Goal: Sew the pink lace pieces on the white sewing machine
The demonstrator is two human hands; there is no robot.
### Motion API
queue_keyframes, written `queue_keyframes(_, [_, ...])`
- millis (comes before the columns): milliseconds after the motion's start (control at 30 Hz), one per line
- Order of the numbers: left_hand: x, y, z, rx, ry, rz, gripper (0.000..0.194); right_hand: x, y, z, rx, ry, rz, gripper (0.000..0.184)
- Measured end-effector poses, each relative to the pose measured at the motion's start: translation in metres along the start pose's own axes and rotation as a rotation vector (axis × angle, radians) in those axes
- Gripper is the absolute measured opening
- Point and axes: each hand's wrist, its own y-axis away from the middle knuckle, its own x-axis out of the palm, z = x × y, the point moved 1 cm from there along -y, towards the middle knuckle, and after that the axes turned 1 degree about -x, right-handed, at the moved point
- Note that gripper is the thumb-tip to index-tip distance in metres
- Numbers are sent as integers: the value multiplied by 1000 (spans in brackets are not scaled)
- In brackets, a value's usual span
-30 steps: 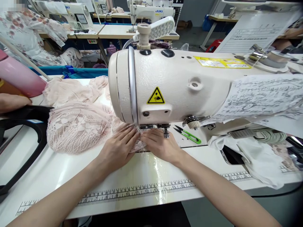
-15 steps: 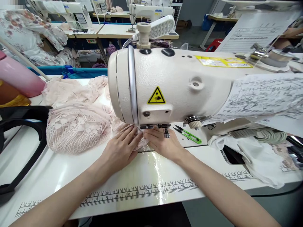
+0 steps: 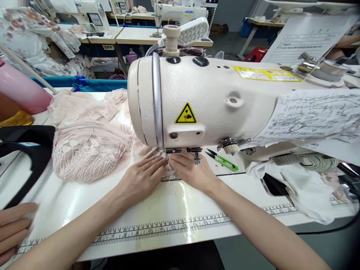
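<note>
The pink lace heaps leftward of the left hand, reaching right toward the machine head. Left hand and right hand lie flattish over it, fingers together; any pinch I can't make out

Co-worker's hand, blurred, now low L over counter; was higher 1 s ago, out of view ½ s ago. Less lace shows btwn L hand & R hand.

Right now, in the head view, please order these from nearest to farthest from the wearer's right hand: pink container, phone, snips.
1. Snips: just to the right of the right hand.
2. Phone: farther right, beside white cloth.
3. Pink container: far left, at the picture's edge.
</note>
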Motion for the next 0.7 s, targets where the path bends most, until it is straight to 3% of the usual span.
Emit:
queue_keyframes(200, [-4,2,6,-30,10,23,25,1,-5,8,-112,-54,-8,23])
queue_keyframes(500, [0,3,8,-49,-16,11,23,3,-8,16,-103,-42,-95,20])
queue_keyframes(700, [3,6,11,-64,7,51,35,2,-9,16,-36,-144,-79,22])
